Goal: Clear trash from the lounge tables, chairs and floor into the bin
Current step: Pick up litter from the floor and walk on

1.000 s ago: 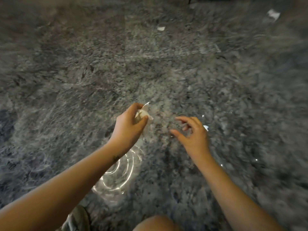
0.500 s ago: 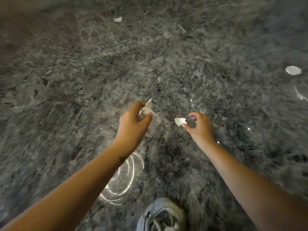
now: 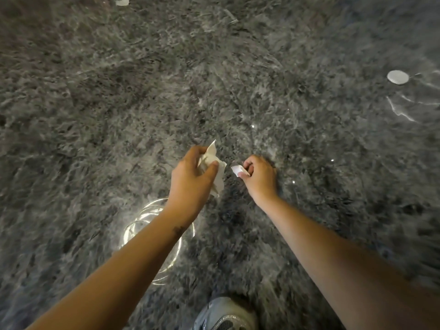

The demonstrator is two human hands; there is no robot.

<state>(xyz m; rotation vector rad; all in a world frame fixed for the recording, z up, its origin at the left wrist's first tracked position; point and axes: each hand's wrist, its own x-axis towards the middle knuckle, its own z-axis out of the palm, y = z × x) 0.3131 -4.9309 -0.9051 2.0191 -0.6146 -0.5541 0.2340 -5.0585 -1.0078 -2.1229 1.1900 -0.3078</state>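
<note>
Surface: a grey, mottled, long-piled carpet (image 3: 95,115) fills the whole view. No walls, furniture or bin are seen.

Left hand (image 3: 190,179): closed round a crumpled wad (image 3: 215,163) of off-white paper. The wad is held between thumb and curled fingers; one corner stands up above the fingers and a flap hangs down below the thumb.

Right hand (image 3: 260,178): fingers curled, a small white scrap (image 3: 237,170) pinched between thumb and forefinger. The scrap projects toward the left hand and lies just beside the wad, with a narrow gap between the two. Both hands are held above the carpet; whether either one touches the pile cannot be told.

Other litter: a round white disc (image 3: 397,77) lies on the carpet well beyond and to the right of the right hand. Just nearer than the disc, thin bright streaks (image 3: 400,111) are seen; what they belong to cannot be made out. A white fragment (image 3: 122,1) lies far beyond the left hand and is cut off by the top edge.

Hidden or unclear: a clear ringed item (image 3: 140,222), known only by its glinting curved lines, lies below the left wrist and is partly covered by the left forearm; its kind cannot be determined. A grey shoe (image 3: 223,315) is cut off at the bottom edge, between the forearms. The carpet is blurred toward the edges of the view.
</note>
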